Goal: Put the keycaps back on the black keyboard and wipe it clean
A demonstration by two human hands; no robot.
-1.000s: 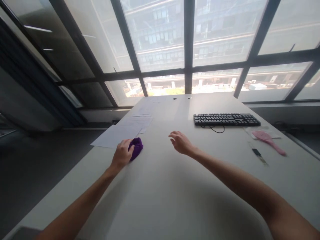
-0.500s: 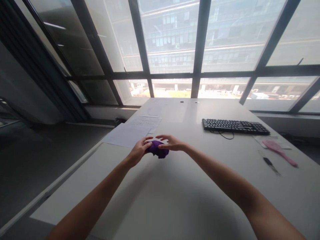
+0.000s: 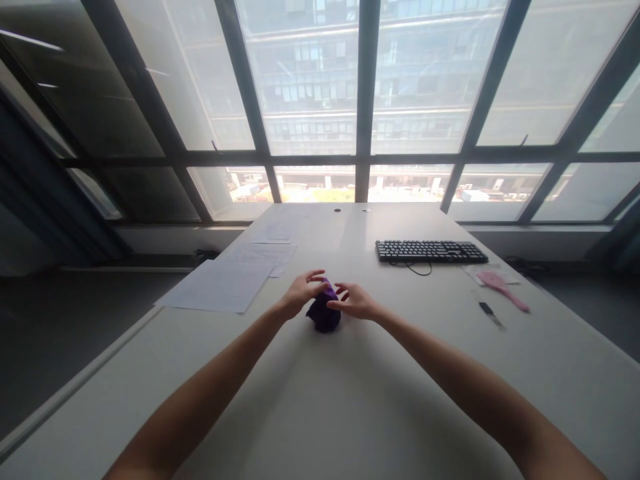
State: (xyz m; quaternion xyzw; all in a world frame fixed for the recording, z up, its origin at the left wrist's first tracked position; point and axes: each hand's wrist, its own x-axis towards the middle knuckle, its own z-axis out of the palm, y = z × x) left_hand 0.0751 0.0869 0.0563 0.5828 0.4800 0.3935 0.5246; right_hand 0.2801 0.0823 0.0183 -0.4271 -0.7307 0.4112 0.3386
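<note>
**Purple cloth bunched between both hands at mid-table**

From my remote seat, I see the purple cloth [image 3: 324, 313] as a crumpled dark bundle near the middle of the white table [image 3: 325, 407]. Its underside seems to rest on the surface and its top peak rises between the two hands. The left hand [image 3: 301, 295] comes in from the left. Its thumb and forefinger are closed together on the cloth's upper edge, and the remaining fingers are lifted slightly above. The right hand [image 3: 354, 303] meets the bundle from the other side and touches it. Its upper fingers are fanned apart, and I cannot tell whether the thumb beneath them actually grips the fabric. Both bare forearms stretch forward from the near edge and converge on the cloth.

Paper sheets [image 3: 220, 287] lie flat on the table to the left of the hands, near its left edge, with more sheets beyond them. To the right and further back sits a black keyboard [image 3: 431, 251], its cable looping just in front. A pink hairbrush [image 3: 495, 283] lies near the right edge, with a small dark tool [image 3: 487, 311] just beside it on the near side. Tall windows [image 3: 310, 80] with dark frames stand behind the table's far end.
</note>
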